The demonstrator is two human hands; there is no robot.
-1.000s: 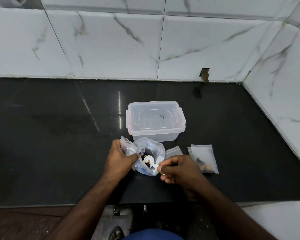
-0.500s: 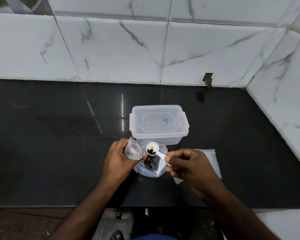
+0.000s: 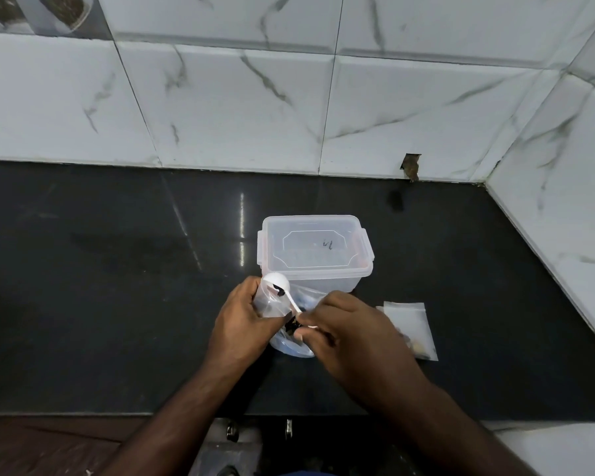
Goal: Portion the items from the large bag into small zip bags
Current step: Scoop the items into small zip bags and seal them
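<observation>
My left hand [image 3: 243, 319] holds a small clear zip bag [image 3: 268, 302] upright with its mouth open. My right hand [image 3: 349, 333] pinches the handle of a white plastic spoon [image 3: 282, 288], whose bowl carries a few dark pieces and is tipped at the small bag's mouth. Under and between both hands lies the large clear bag [image 3: 291, 343] with dark items inside, mostly hidden. To the right on the counter lie small zip bags [image 3: 411, 326], one holding a few brown and tan pieces.
A clear lidded plastic box [image 3: 315, 250] stands right behind the hands on the black counter [image 3: 117, 286]. White marble-look tiled walls close the back and right side. The counter's front edge runs just below my forearms.
The spoon came up out of the large bag with dark pieces and moved left to the small bag's mouth. My left hand raised the small bag slightly.
</observation>
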